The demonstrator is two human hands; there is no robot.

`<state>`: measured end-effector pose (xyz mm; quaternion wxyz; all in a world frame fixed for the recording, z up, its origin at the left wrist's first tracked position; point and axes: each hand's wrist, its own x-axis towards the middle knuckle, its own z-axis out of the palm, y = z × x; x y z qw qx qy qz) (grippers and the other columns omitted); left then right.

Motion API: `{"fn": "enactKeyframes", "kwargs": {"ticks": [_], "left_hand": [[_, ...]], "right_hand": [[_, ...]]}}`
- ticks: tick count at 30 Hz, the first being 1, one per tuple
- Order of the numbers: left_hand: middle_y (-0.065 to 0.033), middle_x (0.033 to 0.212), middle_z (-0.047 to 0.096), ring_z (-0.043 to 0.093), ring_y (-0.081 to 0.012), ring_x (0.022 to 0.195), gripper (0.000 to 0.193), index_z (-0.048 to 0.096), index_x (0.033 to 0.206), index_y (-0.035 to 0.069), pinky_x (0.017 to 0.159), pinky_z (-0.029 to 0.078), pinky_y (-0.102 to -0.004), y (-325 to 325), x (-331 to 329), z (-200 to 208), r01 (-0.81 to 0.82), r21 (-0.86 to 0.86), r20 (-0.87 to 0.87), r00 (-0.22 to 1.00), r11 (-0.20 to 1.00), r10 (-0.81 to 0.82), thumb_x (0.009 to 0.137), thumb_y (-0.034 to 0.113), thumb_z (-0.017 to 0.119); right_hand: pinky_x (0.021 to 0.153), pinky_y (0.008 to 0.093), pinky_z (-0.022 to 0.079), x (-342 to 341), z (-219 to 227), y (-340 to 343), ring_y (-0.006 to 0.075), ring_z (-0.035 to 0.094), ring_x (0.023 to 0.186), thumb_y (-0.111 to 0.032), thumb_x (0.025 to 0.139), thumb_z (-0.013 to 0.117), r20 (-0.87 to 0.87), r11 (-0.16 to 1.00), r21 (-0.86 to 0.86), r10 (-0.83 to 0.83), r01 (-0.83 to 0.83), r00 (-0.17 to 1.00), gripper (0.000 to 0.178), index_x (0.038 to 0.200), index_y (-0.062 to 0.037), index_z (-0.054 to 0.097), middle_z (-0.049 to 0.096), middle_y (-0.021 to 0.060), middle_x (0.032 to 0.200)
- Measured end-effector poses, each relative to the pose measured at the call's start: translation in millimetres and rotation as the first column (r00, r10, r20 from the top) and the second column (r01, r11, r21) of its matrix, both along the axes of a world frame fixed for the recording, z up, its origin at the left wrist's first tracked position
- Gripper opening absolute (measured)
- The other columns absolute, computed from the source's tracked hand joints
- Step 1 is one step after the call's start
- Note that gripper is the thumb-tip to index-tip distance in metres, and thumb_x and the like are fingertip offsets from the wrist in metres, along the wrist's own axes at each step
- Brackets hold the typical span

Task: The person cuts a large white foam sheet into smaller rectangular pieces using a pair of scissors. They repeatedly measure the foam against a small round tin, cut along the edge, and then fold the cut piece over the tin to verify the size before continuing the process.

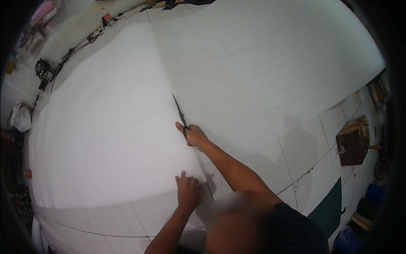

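Note:
A pair of dark scissors [180, 111] is in my right hand [196, 135], whose fingers are wrapped round the handles. Its blades point away from me, lying close together along the right edge of a bright white sheet [105, 118]. Near that sheet's lower right corner rests my left hand [189, 192], with some fingers stretched out over the sheet and nothing seen in them. A thinner, see-through whitish sheet [270, 55] spreads on the right; whether the two are one piece, I cannot tell.
White floor tiles [114, 220] show around the sheets. On the right stand a brown cardboard box [354, 142] and a dark green panel [327, 207]. Along the left wall lie a tangle of cables [43, 67], a white plastic bag [21, 116] and a bottle [106, 16].

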<state>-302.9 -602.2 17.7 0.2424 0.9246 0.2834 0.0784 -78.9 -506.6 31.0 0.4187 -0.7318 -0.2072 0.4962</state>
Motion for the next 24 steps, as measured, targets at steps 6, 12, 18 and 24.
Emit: {"fn": "enactKeyframes", "kwargs": {"ticks": [6,12,18,24], "left_hand": [[-0.0238,0.113,0.052,0.037,-0.0513,0.128,0.042,0.057,0.114,0.001,0.107,0.021,-0.0703,0.9,4.2,6.6,-0.051,-0.026,-0.007,0.999,0.998,0.051,0.078,0.02,0.067],[-0.0221,0.111,0.049,0.036,-0.0502,0.131,0.054,0.052,0.125,0.004,0.107,0.021,-0.0714,3.9,5.3,9.3,-0.042,-0.067,-0.017,0.999,0.997,0.041,0.076,0.02,0.069],[-0.0222,0.112,0.051,0.038,-0.0516,0.127,0.052,0.056,0.122,0.002,0.103,0.023,-0.0734,7.6,5.4,5.7,-0.043,-0.094,-0.042,0.998,0.995,0.039,0.077,0.025,0.067],[-0.022,0.112,0.052,0.038,-0.0511,0.126,0.05,0.058,0.12,0.002,0.103,0.023,-0.0739,9.9,7.4,8.2,-0.036,-0.094,-0.048,0.998,0.995,0.031,0.077,0.026,0.067]], "right_hand": [[0.05,0.0317,0.048,6.2,-14.4,2.8,0.0181,0.058,0.048,-0.07,0.084,0.057,0.051,0.994,0.105,0.015,-0.02,0.999,0.068,0.071,-0.0041,0.052,0.054,0.0061,0.055],[0.046,0.0302,0.045,41.6,-8.6,75.0,0.0156,0.054,0.047,-0.067,0.086,0.058,-0.088,0.991,0.123,-0.043,0.054,0.995,0.064,0.07,-0.0063,0.049,0.05,0.0036,0.057],[0.045,0.03,0.043,43.8,-19.2,90.2,0.0126,0.047,0.046,-0.067,0.083,0.062,-0.044,0.988,0.14,-0.057,0.063,0.997,0.061,0.069,-0.0096,0.046,0.046,0.0015,0.056],[0.046,0.0298,0.045,90.1,-11.1,159.0,0.0152,0.053,0.05,-0.063,0.085,0.062,-0.144,0.994,0.105,-0.004,0.019,0.99,0.062,0.065,-0.0071,0.047,0.048,0.0046,0.057]]}}
